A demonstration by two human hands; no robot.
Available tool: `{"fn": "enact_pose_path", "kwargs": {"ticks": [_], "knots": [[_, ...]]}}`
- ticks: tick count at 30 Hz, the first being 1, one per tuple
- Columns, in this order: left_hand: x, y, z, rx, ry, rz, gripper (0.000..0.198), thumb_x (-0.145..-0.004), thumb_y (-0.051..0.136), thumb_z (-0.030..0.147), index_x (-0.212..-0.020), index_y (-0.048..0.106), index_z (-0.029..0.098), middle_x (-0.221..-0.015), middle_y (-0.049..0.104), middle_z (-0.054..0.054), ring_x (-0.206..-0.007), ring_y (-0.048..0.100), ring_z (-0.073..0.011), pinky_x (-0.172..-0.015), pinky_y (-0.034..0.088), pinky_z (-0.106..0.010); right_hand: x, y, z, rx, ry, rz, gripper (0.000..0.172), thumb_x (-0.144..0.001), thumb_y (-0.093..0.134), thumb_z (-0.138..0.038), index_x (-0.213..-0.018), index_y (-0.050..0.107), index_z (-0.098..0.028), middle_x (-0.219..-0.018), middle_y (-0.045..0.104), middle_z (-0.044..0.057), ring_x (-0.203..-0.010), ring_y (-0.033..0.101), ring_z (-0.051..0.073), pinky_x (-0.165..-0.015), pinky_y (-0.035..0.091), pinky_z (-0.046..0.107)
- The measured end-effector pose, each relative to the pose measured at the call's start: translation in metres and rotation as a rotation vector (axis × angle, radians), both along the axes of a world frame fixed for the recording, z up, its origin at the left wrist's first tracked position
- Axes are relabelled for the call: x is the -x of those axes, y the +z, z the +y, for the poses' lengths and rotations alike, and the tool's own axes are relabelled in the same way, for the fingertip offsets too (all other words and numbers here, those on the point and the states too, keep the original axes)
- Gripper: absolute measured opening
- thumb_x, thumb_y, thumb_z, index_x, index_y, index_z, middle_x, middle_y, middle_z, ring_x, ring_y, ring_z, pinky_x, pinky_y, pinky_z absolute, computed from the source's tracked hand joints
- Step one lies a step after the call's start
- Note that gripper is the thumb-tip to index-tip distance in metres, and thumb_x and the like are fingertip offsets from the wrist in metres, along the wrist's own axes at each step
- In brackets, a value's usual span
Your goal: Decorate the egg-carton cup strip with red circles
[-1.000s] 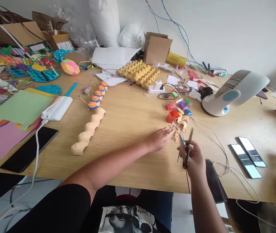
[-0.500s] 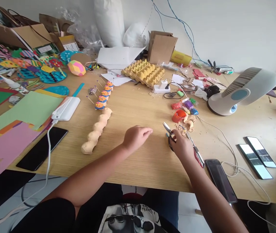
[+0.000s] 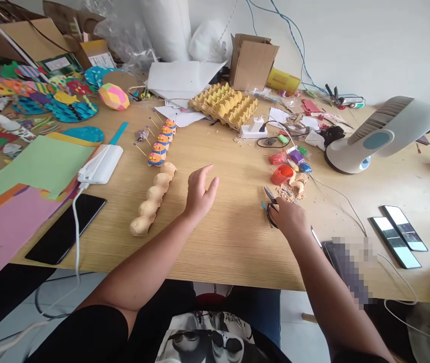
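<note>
Scissors (image 3: 271, 199) gripped by right hand (image 3: 292, 217) over counter (image 3: 222, 247), near red cup (image 3: 282, 175); fingers of left hand (image 3: 199, 194) spread, empty, beside bumpy strip (image 3: 153, 195). Scissors-handling step apparently in hand; steady hold, blades kept clear, called for.

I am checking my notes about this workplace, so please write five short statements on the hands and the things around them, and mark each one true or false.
1. The left hand holds nothing. True.
2. The right hand holds a pencil. False: it holds scissors.
3. The plain bumpy strip lies nearer to the camera than the orange-and-blue strip. True.
4. The red cup is left of the left hand. False: it is to the right.
5. The white fan stands right of the egg tray. True.
</note>
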State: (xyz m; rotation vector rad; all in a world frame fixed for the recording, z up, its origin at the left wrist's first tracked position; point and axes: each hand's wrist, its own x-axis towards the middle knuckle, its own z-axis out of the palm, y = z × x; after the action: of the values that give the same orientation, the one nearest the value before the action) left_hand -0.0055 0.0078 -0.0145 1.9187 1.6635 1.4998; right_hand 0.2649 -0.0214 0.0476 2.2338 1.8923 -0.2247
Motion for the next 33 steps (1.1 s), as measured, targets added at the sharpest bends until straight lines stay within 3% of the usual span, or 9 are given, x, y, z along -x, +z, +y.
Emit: {"fn": "enact_pose_path", "kwargs": {"ticks": [4, 9, 13, 16, 18, 25, 33], "knots": [[0.0, -0.005, 0.004, -0.018, 0.032, 0.003, 0.04, -0.103, 0.049, 0.043, -0.134, 0.057, 0.02, -0.131, 0.067, -0.015, -0.126, 0.061, -0.0271, -0.114, 0.043, -0.047, -0.009, -0.008, 0.0, -0.011, -0.036, -0.059, 0.037, -0.1, 0.049, -0.044, -0.113, 0.07, -0.017, -0.101, 0.077, 0.019, -0.094, 0.074, 0.033, -0.071, 0.046, 0.037], [-0.003, -0.004, 0.001, -0.056, 0.02, 0.012, 0.039, -0.102, 0.051, 0.039, -0.135, 0.055, 0.019, -0.13, 0.066, -0.015, -0.126, 0.059, -0.0274, -0.114, 0.042, -0.047, -0.02, -0.011, -0.012, -0.055, -0.02, -0.051, 0.031, -0.099, 0.054, -0.042, -0.113, 0.069, -0.019, -0.1, 0.076, 0.016, -0.095, 0.073, 0.031, -0.073, 0.046, 0.037], [-0.005, -0.002, -0.001, -0.084, 0.017, 0.034, 0.039, -0.101, 0.052, 0.037, -0.135, 0.055, 0.018, -0.131, 0.065, -0.016, -0.127, 0.058, -0.0282, -0.115, 0.042, -0.048, -0.013, -0.01, -0.036, -0.244, 0.057, -0.082, 0.024, -0.1, 0.053, -0.032, -0.112, 0.07, -0.022, -0.11, 0.071, 0.015, -0.1, 0.067, 0.031, -0.075, 0.045, 0.037], [-0.006, 0.0, -0.002, -0.095, 0.023, 0.048, 0.04, -0.101, 0.053, 0.036, -0.136, 0.054, 0.017, -0.132, 0.065, -0.017, -0.128, 0.057, -0.0286, -0.115, 0.041, -0.048, 0.0, -0.015, -0.053, -0.393, 0.202, -0.047, 0.028, -0.103, 0.049, -0.038, -0.107, 0.073, -0.024, -0.113, 0.067, 0.013, -0.104, 0.062, 0.03, -0.079, 0.046, 0.039], [-0.006, -0.001, -0.002, -0.111, 0.016, 0.044, 0.041, -0.1, 0.054, 0.035, -0.136, 0.054, 0.017, -0.133, 0.064, -0.017, -0.129, 0.057, -0.0288, -0.116, 0.04, -0.048, 0.008, -0.02, -0.056, -0.379, 0.257, -0.051, 0.028, -0.103, 0.05, -0.038, -0.106, 0.073, -0.023, -0.109, 0.066, 0.014, -0.107, 0.059, 0.031, -0.082, 0.047, 0.039], [-0.006, -0.003, -0.003, -0.109, 0.013, 0.037, 0.043, -0.098, 0.056, 0.033, -0.138, 0.054, 0.016, -0.134, 0.063, -0.018, -0.131, 0.055, -0.0298, -0.117, 0.039, -0.049, 0.012, -0.028, -0.04, -0.252, 0.185, -0.145, 0.027, -0.101, 0.048, -0.025, -0.101, 0.073, -0.015, -0.116, 0.066, 0.02, -0.113, 0.06, 0.035, -0.079, 0.05, 0.04], [-0.007, -0.004, -0.003, -0.12, -0.007, 0.046, 0.046, -0.097, 0.057, 0.031, -0.14, 0.053, 0.015, -0.135, 0.062, -0.019, -0.131, 0.055, -0.0306, -0.117, 0.039, -0.05, 0.013, -0.029, -0.032, -0.248, 0.144, -0.132, 0.033, -0.104, 0.042, -0.03, -0.11, 0.071, -0.014, -0.118, 0.066, 0.021, -0.113, 0.062, 0.033, -0.082, 0.051, 0.039]]}}
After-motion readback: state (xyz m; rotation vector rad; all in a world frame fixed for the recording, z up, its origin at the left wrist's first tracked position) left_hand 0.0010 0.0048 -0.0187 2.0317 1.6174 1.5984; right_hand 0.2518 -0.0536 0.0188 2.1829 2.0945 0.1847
